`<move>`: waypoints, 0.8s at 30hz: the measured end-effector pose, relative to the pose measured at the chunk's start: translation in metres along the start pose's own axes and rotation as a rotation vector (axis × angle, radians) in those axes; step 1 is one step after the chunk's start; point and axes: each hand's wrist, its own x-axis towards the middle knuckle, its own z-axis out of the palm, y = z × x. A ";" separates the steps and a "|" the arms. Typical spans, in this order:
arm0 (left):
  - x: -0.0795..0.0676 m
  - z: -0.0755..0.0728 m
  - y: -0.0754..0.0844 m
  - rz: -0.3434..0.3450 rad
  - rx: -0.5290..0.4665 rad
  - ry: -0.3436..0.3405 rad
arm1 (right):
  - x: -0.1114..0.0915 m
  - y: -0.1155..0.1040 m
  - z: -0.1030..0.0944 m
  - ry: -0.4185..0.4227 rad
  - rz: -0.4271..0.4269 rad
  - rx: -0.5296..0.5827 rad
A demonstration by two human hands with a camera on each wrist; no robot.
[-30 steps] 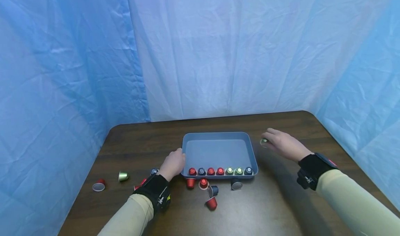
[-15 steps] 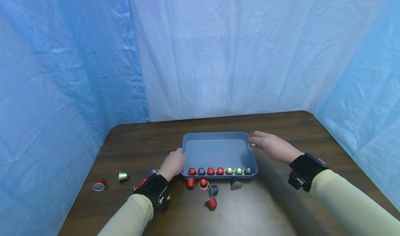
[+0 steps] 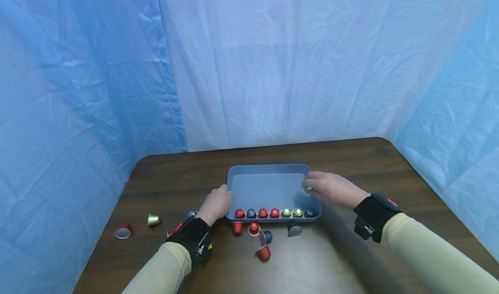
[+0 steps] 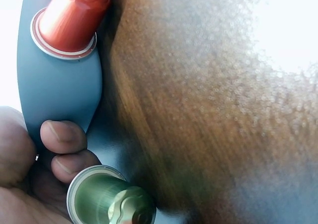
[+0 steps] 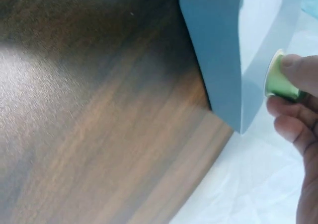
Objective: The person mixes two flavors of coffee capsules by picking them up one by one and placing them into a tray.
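My left hand (image 3: 215, 204) pinches the left edge of a blue-grey tray (image 3: 273, 167), thumb inside and fingers outside. Close against those fingers is a green coffee capsule (image 4: 102, 196) in the left wrist view; whether they hold it, I cannot tell. My right hand (image 3: 335, 188) pinches another green coffee capsule (image 5: 282, 80) between thumb and fingers, above the tray's right side. Along the tray's front wall runs a row of several capsules: red (image 3: 263, 213), green (image 3: 286, 213) and dark blue (image 3: 309, 213).
Loose capsules lie before the tray: red ones (image 3: 264, 253) and dark ones (image 3: 295, 229). To the left are a green capsule (image 3: 153, 219) and a red one (image 3: 123, 231); more are partly hidden by the left wrist. Blue curtains (image 3: 249, 69) surround the brown table (image 3: 331, 259).
My right hand has moved left and slightly nearer, from beside the tray to over its right side, carrying the green coffee capsule. The left hand and tray have stayed put.
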 end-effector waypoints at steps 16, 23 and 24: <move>0.000 0.000 -0.001 -0.008 0.015 0.000 | 0.001 -0.006 0.020 -0.101 0.018 -0.029; 0.000 0.001 -0.001 -0.003 0.010 0.002 | -0.002 -0.004 0.026 -0.102 0.004 -0.026; 0.000 0.001 -0.001 -0.003 0.010 0.002 | -0.002 -0.004 0.026 -0.103 0.002 -0.025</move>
